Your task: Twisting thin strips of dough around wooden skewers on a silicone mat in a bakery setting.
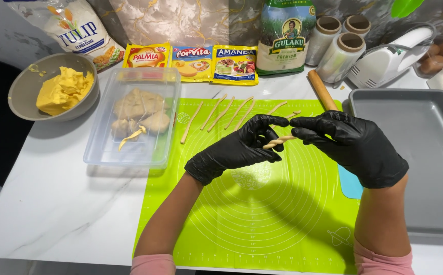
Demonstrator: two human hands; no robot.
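Both my hands wear black gloves and meet above a lime-green silicone mat [262,224]. My left hand [237,148] and my right hand [351,145] pinch the two ends of a short twisted dough rope [279,141], held just over the mat. Several thin straight dough strips [221,113] lie in a row on the mat's far part. A clear plastic tub [104,147] with lumps of pale dough stands left of the mat.
A grey bowl [25,91] of yellow dough or butter sits far left. A grey baking tray [435,153] lies at the right. A wooden rolling pin [322,90], rolls of film, a hand mixer [389,58], eggs and several food packets line the back.
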